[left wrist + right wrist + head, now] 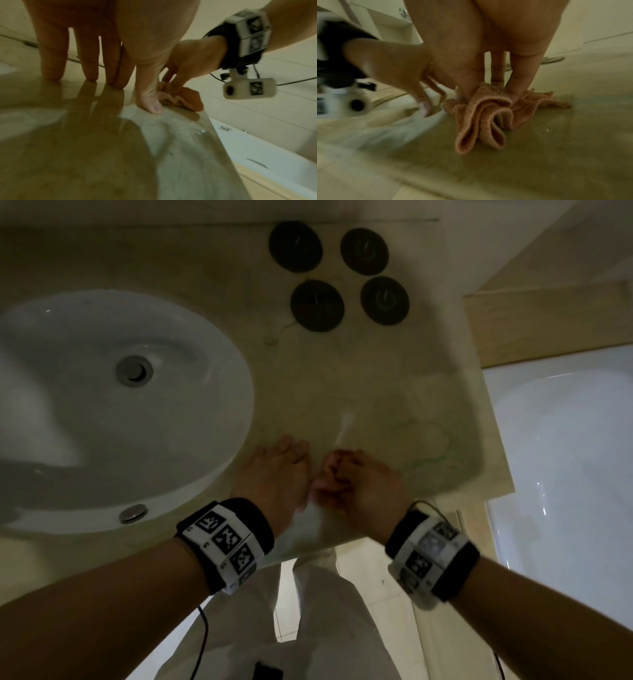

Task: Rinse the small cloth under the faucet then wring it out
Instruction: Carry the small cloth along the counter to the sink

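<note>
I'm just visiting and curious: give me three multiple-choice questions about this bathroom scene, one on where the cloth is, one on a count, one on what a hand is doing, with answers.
1. Where is the small cloth?
A. in the sink
B. on the countertop
C. on the floor

2. How many dark round discs lie on the countertop?
A. two
B. four
C. six

3. What is the right hand doing?
A. gripping the bunched cloth
B. turning a tap
C. hanging idle

Answers:
1 B, the cloth lies crumpled on the counter, right of the sink.
2 B, four discs show in the head view.
3 A, the fingers press into the cloth's folds.
</note>
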Available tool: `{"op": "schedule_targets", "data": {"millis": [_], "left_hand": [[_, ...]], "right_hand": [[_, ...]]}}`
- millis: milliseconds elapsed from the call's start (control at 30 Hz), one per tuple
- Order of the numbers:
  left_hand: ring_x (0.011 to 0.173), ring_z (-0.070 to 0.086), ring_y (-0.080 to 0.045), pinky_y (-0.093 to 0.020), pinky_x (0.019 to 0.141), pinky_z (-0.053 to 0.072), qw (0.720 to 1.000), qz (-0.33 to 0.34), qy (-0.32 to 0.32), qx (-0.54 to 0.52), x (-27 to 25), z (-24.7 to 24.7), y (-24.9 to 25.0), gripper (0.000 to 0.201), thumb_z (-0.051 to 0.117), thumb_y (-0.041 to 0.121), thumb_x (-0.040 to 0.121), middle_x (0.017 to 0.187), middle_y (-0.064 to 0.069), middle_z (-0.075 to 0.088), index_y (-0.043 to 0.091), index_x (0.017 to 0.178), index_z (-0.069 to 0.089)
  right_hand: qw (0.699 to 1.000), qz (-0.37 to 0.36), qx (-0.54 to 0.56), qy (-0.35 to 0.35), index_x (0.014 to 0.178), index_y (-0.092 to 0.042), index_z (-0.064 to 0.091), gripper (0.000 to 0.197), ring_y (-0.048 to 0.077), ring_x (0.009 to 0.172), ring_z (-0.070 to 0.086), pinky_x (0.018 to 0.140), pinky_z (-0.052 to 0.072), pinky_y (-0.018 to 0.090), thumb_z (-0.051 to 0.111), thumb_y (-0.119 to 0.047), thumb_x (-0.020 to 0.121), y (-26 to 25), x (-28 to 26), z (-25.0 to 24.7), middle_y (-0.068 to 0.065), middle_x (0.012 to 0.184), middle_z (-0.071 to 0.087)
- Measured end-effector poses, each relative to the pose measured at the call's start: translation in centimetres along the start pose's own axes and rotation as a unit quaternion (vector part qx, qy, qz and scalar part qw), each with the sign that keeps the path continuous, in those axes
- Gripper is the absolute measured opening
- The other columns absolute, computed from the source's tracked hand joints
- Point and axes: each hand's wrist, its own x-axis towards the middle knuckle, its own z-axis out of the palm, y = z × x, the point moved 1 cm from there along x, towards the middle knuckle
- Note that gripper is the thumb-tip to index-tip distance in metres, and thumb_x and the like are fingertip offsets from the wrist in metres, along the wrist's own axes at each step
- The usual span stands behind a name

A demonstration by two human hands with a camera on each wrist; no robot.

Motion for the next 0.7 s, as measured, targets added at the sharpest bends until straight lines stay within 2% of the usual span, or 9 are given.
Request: {"op": "schedule_targets", "data": {"millis": [100,200,267,333,400,433,500,600,700], "left_hand": [[0.149,0.011,-0.021,-0.043,0.115,0.021,1.000,0.005,0.017,0.015,0.2,0.4,0.0,0.074,0.061,0.036,0.088,0.162,0.003,0.017,0.015,0.150,0.027],[0.148,0.018,-0.022,-0.042,0.114,0.023,0.999,0.014,0.028,0.016,0.5,0.4,0.2,0.076,0.069,0.040,0.080,0.160,-0.001,0.025,0.013,0.144,0.039],[0.138,0.041,-0.028,-0.043,0.105,0.038,0.999,0.024,0.034,0.011,0.6,0.5,0.4,0.077,0.084,0.034,0.059,0.145,-0.010,0.049,0.005,0.126,0.060],[0.110,0.065,-0.036,-0.044,0.082,0.056,0.999,-0.005,0.045,-0.026,0.8,0.9,0.3,0.078,0.093,0.026,0.031,0.118,-0.017,0.068,-0.001,0.101,0.072],[0.102,0.066,-0.038,-0.046,0.073,0.058,0.998,-0.033,0.016,-0.055,1.2,1.0,0.6,0.080,0.091,0.024,0.035,0.119,-0.016,0.065,-0.001,0.108,0.067],[0.104,0.065,-0.038,-0.046,0.074,0.057,0.997,-0.040,0.016,-0.061,1.3,0.9,0.8,0.081,0.089,0.024,0.040,0.125,-0.014,0.061,0.002,0.114,0.064],[0.105,0.064,-0.034,-0.045,0.073,0.057,0.996,-0.045,0.040,-0.065,1.4,0.9,1.2,0.077,0.086,0.027,0.043,0.128,-0.009,0.060,0.007,0.114,0.064],[0.101,0.068,-0.024,-0.030,0.066,0.056,0.996,-0.052,0.060,-0.035,1.3,0.2,2.1,0.081,0.090,0.040,0.033,0.118,-0.002,0.069,0.010,0.106,0.071],[0.111,0.065,-0.020,-0.027,0.074,0.053,0.996,-0.040,0.072,-0.021,1.8,-0.1,2.9,0.083,0.089,0.047,0.039,0.126,-0.001,0.066,0.013,0.112,0.070]], "right_hand": [[0.999,-0.027,-0.011,-0.016,0.088,-0.026,0.069,0.034,0.020,0.095,0.067,0.078,0.054,0.026,0.072,-0.054,0.070,0.3,-1.2,1.0,-0.004,0.117,0.064],[1.000,-0.014,-0.021,-0.004,0.097,-0.029,0.068,0.037,0.023,0.091,0.065,0.073,0.048,0.025,0.063,-0.058,0.074,0.8,-0.1,-0.3,-0.003,0.113,0.063],[1.000,0.003,-0.008,-0.002,0.101,-0.029,0.065,0.049,0.021,0.090,0.060,0.071,0.040,0.025,0.040,-0.058,0.072,1.5,1.3,-1.9,-0.006,0.105,0.059],[0.999,0.030,0.010,0.014,0.091,-0.027,0.063,0.054,0.020,0.084,0.058,0.071,0.041,0.026,0.030,-0.060,0.063,2.8,2.8,-4.0,-0.009,0.092,0.055],[0.997,0.068,0.001,0.020,0.086,-0.023,0.065,0.038,0.021,0.082,0.058,0.070,0.043,0.027,0.044,-0.051,0.072,4.8,4.3,-6.1,-0.008,0.083,0.055],[0.996,0.088,-0.019,0.019,0.090,-0.019,0.066,0.030,0.023,0.084,0.058,0.071,0.043,0.028,0.052,-0.042,0.079,6.0,5.1,-6.7,-0.005,0.084,0.057],[0.992,0.123,-0.036,0.021,0.093,-0.014,0.066,0.020,0.029,0.090,0.062,0.078,0.051,0.033,0.060,-0.030,0.083,7.8,6.0,-7.4,0.004,0.094,0.064],[0.993,0.114,0.007,0.031,0.078,-0.011,0.066,0.018,0.020,0.078,0.061,0.074,0.052,0.030,0.056,-0.027,0.079,8.2,5.8,-7.6,-0.003,0.075,0.061],[0.996,0.054,0.069,0.033,0.070,-0.015,0.060,0.037,0.012,0.073,0.054,0.068,0.045,0.027,0.039,-0.046,0.066,7.5,3.9,-6.5,-0.008,0.077,0.059]]}}
